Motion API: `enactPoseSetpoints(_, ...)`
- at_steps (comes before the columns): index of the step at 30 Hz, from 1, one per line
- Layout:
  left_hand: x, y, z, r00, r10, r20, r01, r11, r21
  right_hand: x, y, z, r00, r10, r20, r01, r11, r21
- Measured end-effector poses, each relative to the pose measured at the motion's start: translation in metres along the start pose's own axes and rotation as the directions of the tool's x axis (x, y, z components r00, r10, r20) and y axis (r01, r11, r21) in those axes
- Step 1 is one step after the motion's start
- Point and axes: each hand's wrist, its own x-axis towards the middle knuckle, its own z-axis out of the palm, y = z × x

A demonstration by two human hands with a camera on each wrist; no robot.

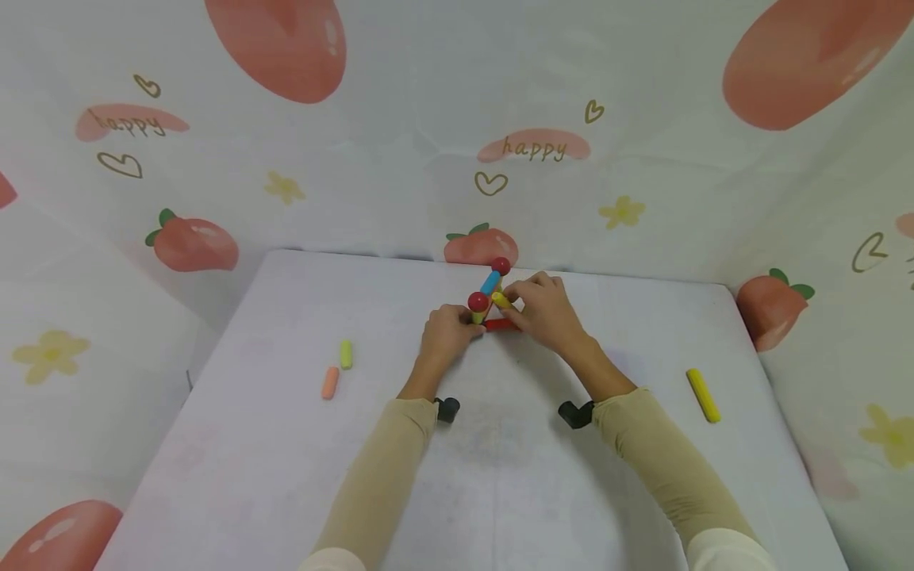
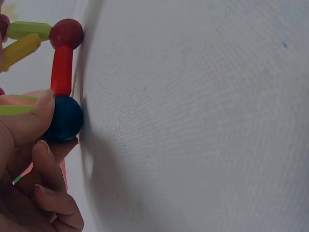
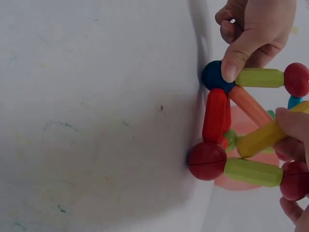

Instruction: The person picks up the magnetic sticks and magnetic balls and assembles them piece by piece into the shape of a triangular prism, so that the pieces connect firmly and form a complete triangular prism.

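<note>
A frame of coloured sticks and balls stands near the back of the table. My left hand (image 1: 446, 337) pinches its blue ball (image 2: 67, 118) between thumb and fingers at a bottom corner. Between thumb and finger my right hand (image 1: 548, 313) holds a yellow stick (image 3: 263, 137), slanting into the frame with its tip close to a green piece (image 3: 231, 139). A red stick (image 3: 214, 116) joins the blue ball to a red ball (image 3: 206, 160). Light-green sticks rise from both, one being this light-green stick (image 3: 253, 172). A light-blue stick (image 1: 489, 283) runs along the top between red balls.
On the left of the table lie a short light-green stick (image 1: 346, 354) and an orange stick (image 1: 330, 383). Another yellow stick (image 1: 703, 395) is at the right. A patterned cloth wall (image 1: 400, 159) rises just behind the table's back edge.
</note>
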Motion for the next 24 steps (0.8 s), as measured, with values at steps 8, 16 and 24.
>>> enactPoseSetpoints(8,0.000,0.000,0.001,1.000,-0.006,-0.007,0.006,1.000,0.003,-0.003,-0.001,0.008,0.999,-0.037,-0.001,0.037,0.990,-0.135)
enactPoseSetpoints(16,0.000,0.000,0.001,1.000,0.004,-0.013,-0.003,1.000,0.025,-0.003,-0.007,0.012,1.000,0.016,0.017,-0.012,0.985,-0.170)
enactPoseSetpoints(24,-0.001,0.000,0.001,1.000,-0.009,-0.019,0.010,0.999,0.051,-0.014,0.003,0.000,0.976,0.216,0.018,-0.214,0.951,0.225)
